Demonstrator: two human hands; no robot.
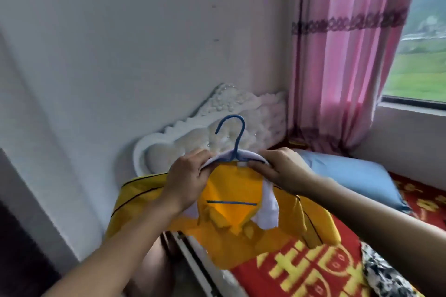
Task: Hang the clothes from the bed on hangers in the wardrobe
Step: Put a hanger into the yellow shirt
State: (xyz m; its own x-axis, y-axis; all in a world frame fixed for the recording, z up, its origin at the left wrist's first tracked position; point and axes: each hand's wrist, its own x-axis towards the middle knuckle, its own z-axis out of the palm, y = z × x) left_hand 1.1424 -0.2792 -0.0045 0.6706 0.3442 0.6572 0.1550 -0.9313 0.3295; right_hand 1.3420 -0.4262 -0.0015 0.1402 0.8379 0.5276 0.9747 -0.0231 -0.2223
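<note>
Handling: yellow shirt point(229, 188) looks light and limp to me, so I'd take it at the collar, where the blue hanger point(235, 132) stiffens it | Look: white collar, dark piping | Fingers: left hand point(188, 183) and right hand point(282, 171) pinch collar onto hanger | Where: held above the bed point(313, 272) edge

Shirt point(231, 200) on hanger point(235, 137) above bed point(313, 267), pillow point(350, 176) right, headboard point(212, 123) behind.

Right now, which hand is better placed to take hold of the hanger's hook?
Probably the right hand: its fingertips pinch the shirt collar slightly nearer the hook of the hanger. The left hand grips the other shoulder and could steady the shirt.
</note>
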